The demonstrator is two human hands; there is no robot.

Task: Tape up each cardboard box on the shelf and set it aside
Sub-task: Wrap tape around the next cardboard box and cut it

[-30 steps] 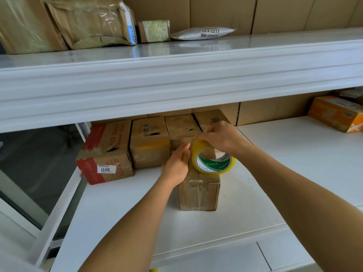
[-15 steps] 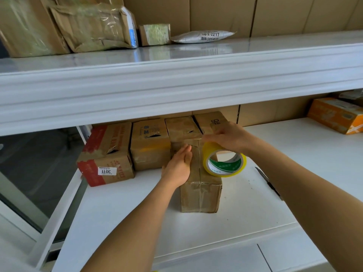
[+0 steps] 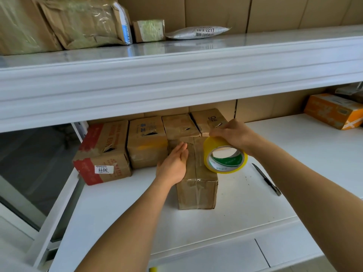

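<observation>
One box is mid-taping: left hand lies flat on it, right hand grips the tape; four boxes wait behind, seemingly still unsealed.

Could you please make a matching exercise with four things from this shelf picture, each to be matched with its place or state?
Things:
1. tape roll
2. utility knife
3. orange box
4. front cardboard box

Places or states:
A. far right on the lower shelf
B. under the flat left hand
C. held by the right hand
D. lying right of the roll

Pairs: 1-C, 2-D, 3-A, 4-B
</observation>
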